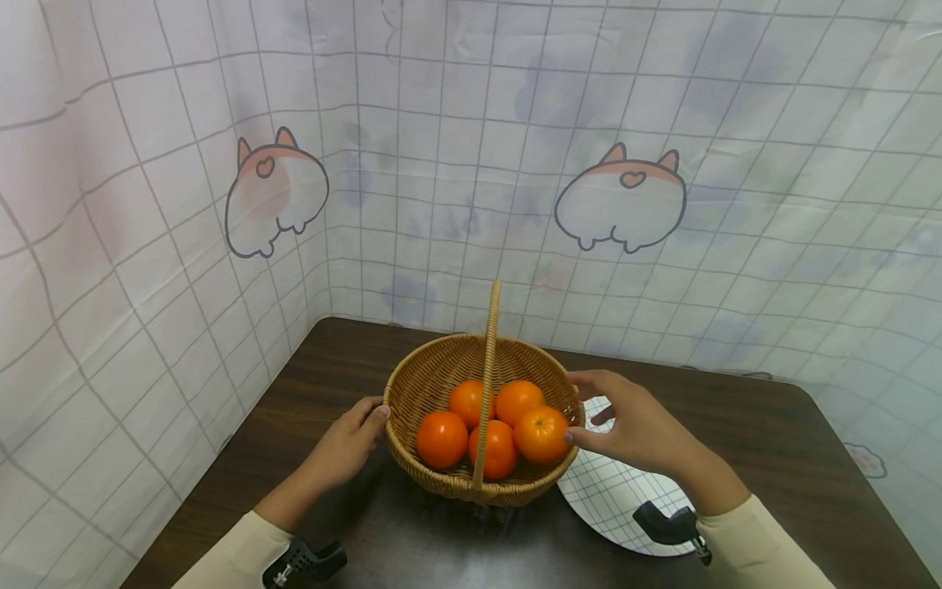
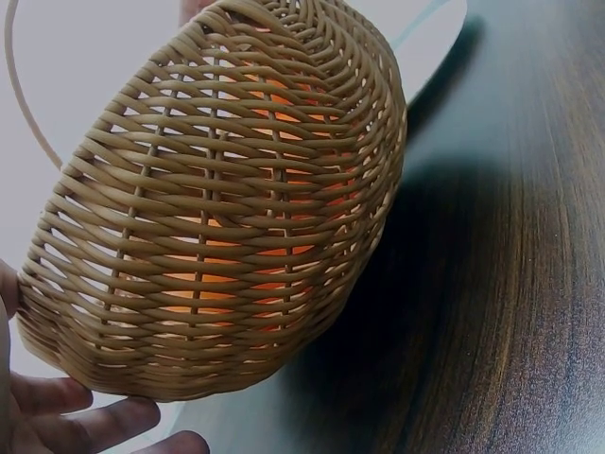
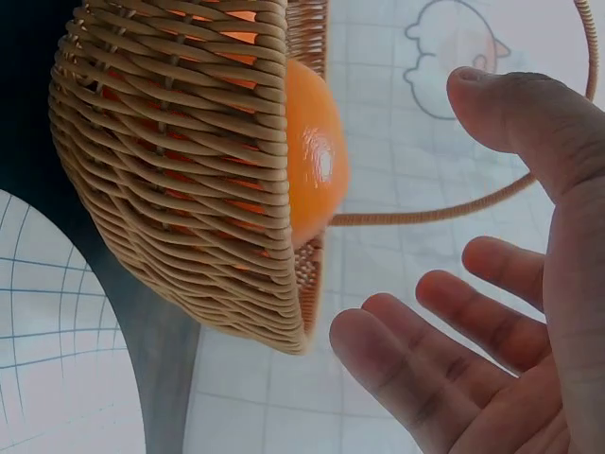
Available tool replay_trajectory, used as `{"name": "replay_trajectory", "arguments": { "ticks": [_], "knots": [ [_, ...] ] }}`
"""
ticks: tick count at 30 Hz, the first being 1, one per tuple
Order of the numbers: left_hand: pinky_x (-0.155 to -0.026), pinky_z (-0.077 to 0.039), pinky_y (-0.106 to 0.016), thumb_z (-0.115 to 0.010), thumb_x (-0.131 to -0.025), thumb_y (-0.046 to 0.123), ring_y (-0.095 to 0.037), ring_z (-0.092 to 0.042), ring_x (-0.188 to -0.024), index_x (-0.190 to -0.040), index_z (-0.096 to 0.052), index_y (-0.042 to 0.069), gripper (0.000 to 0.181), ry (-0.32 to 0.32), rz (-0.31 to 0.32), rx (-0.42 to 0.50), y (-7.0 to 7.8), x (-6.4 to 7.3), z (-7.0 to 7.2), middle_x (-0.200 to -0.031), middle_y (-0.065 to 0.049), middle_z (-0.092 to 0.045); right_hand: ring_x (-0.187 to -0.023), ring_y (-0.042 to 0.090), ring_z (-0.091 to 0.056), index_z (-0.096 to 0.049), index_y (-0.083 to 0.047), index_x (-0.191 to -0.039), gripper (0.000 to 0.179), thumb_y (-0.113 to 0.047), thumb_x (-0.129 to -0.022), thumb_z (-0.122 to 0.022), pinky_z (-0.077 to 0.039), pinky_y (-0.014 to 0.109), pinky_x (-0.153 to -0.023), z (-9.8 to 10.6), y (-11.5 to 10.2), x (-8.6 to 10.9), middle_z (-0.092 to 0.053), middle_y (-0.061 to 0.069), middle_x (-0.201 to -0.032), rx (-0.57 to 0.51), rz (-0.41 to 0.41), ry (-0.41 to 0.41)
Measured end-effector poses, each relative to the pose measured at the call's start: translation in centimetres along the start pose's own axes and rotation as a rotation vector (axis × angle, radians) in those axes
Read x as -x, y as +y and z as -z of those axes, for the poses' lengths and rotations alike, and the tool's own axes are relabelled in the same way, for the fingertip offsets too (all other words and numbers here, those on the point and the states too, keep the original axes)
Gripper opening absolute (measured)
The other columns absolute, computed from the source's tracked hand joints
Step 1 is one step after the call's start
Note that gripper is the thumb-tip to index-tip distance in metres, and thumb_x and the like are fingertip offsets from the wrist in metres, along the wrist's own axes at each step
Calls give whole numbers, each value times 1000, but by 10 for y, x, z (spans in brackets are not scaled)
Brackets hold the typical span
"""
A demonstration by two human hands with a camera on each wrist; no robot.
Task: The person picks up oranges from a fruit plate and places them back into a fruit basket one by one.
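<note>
A wicker basket [image 1: 423,476] with a tall arched handle [image 1: 491,343] holds several oranges [image 1: 441,439]. At its left rim my left hand [image 1: 346,448] grips the edge, thumb on the rim; in the left wrist view the other fingers [image 2: 123,423] lie by the outer weave [image 2: 208,208]. My right hand [image 1: 636,421] is at the right rim, beside the nearest orange [image 1: 541,434]. The right wrist view has the thumb and fingers [image 3: 378,355] spread, with a gap to the basket and the orange [image 3: 319,156] showing above its rim. Whether the basket's base touches the table is unclear.
A white plate [image 1: 614,503] with a grid pattern lies right of the basket, partly under my right hand and forearm. The dark wooden table [image 1: 765,442] meets grid-patterned cloth [image 1: 456,164] at the back and sides. Black wrist mounts [image 1: 666,523] sit on both forearms.
</note>
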State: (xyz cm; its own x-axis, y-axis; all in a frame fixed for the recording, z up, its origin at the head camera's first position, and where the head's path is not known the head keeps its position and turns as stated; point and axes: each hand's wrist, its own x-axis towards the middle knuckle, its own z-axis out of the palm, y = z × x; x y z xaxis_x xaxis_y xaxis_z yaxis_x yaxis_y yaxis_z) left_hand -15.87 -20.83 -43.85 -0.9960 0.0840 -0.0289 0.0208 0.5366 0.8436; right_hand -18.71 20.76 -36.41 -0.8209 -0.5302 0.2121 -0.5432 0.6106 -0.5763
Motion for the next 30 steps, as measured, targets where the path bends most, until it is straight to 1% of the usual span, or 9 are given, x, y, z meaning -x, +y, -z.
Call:
{"name": "replay_trajectory", "arguments": {
  "ticks": [2, 8, 12, 15, 17, 20, 25, 28, 30],
  "knots": [
    [-84, -55, -45, -39, -110, 50, -33, -65, -105, -152, -45, 5, 61, -1, 4, -1, 0, 0, 0, -123, -15, -64, -105, 29, -66, -54, -13, -145, 72, -40, -86, -85, -60, 34, -78, 0, 0, 1, -61, 12, -133, 2, -5, -1],
    [-83, -54, -44, -38, -110, 52, -33, -64, -104, -152, -45, 5, 63, -4, -1, -2, 0, 0, 0, -119, -14, -63, -110, 23, -63, -55, -13, -145, 73, -47, -86, -83, -58, 32, -79, 1, 4, 6, -61, 9, -134, 47, -13, 11],
    [-88, -55, -47, -36, -110, 52, -34, -64, -110, -151, -45, 4, 63, -4, -11, 6, 2, 0, 0, -130, -18, -62, -113, 23, -63, -55, -12, -144, 70, -51, -90, -78, -58, 32, -78, 1, 10, 11, -60, 8, -138, 67, -21, 24],
    [-92, -54, -50, -35, -110, 52, -36, -63, -116, -151, -45, 5, 63, -6, -17, 21, 3, 1, -1, -139, -21, -58, -111, 27, -65, -55, -12, -144, 66, -48, -93, -75, -59, 33, -75, 0, 14, 16, -58, 9, -139, 72, -34, 30],
    [-94, -54, -50, -34, -111, 52, -36, -63, -117, -151, -45, 5, 63, -8, -25, 27, 3, 1, -1, -140, -21, -57, -111, 28, -65, -54, -12, -145, 65, -46, -94, -75, -59, 36, -76, 0, 17, 20, -58, 10, -140, 73, -47, 37],
    [-93, -54, -49, -32, -112, 49, -36, -63, -115, -150, -46, 5, 60, -5, -48, 36, 2, 2, 0, -139, -21, -58, -109, 31, -65, -52, -10, -146, 65, -45, -96, -73, -60, 40, -76, -1, 21, 26, -58, 13, -140, 77, -75, 44],
    [-92, -54, -47, -29, -114, 44, -35, -63, -114, -148, -48, 5, 55, 11, -97, 24, 1, 1, 4, -132, -17, -62, -103, 34, -66, -49, -9, -148, 70, -50, -96, -71, -60, 45, -75, 0, 28, 36, -58, 18, -140, 97, -157, 50],
    [-97, -51, -53, -29, -113, 45, -38, -62, -119, -150, -46, 7, 55, 26, -117, -13, 2, 2, 8, -134, -18, -62, -105, 36, -66, -47, -8, -150, 74, -53, -96, -69, -58, 51, -79, 1, 35, 43, -57, 20, -141, 134, -200, 51],
    [-101, -47, -59, -29, -113, 46, -40, -59, -124, -152, -44, 7, 57, 44, -135, -61, 3, 3, 12, -139, -21, -59, -107, 39, -66, -46, -7, -151, 77, -56, -96, -67, -57, 55, -82, 2, 40, 49, -56, 21, -142, 158, -225, 47]
  ]
}}
